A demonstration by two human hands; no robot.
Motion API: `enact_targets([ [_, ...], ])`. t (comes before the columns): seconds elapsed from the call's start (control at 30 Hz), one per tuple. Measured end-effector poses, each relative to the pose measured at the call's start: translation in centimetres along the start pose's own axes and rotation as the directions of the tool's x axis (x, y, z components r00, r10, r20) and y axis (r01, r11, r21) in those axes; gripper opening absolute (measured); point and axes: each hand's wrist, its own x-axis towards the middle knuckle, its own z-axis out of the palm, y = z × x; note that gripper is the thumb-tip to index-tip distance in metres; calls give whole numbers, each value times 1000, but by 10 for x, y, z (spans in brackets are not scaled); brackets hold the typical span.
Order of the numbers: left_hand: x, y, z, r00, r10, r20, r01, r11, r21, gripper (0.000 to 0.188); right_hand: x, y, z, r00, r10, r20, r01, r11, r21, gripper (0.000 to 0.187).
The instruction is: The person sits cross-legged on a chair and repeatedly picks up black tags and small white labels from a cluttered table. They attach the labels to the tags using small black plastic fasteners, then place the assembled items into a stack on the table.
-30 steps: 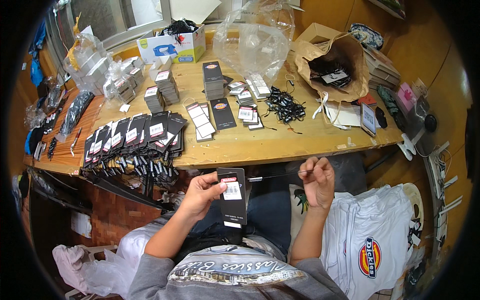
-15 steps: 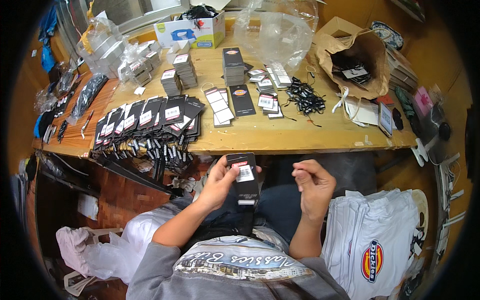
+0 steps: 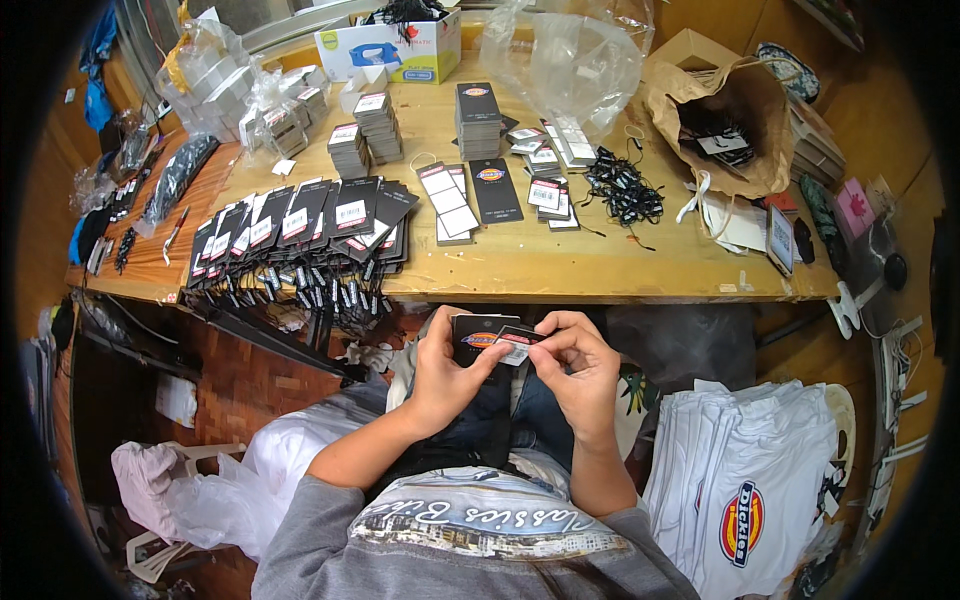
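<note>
Hang tags (image 3: 477, 328) were pinched by the fingers of left hand (image 3: 447, 372) and right hand (image 3: 580, 372), near centre, apparently for steadiness.

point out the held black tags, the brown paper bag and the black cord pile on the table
Held black tags (image 3: 473, 333), head view: face of the left one.
Brown paper bag (image 3: 752, 179), head view: wall below its opening.
Black cord pile (image 3: 622, 190), head view: middle of the tangle.

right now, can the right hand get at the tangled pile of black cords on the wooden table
Probably yes: the tangled black cords lie ahead and slightly right of the right hand, with nothing seen standing between, though it pinches a black card tag with a white label.
</note>
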Motion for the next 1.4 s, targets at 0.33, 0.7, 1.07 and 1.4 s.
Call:
enact_targets([
  [0.33, -5, 0, -2, 976, 216, 23, -215, 947, 240, 28, 2, 4, 1, 995, 52, 84, -65, 984, 165, 6],
  [0.7, 0, 1, -8, 828, 520, 209, -560, 750, 352, 27, 0, 10, 2, 991, 120, 61, -132, 953, 273, 5],
  [1.07, -4, 27, -9, 948, 57, 314, -132, 966, 224, 29, 4, 13, 2, 974, -188, -122, 165, 970, -180, 10],
  [1.4, -3, 27, -10, 968, 197, 157, -235, 931, 280, 23, 0, -10, 10, 869, -494, 19, 415, 708, -571, 13],
])
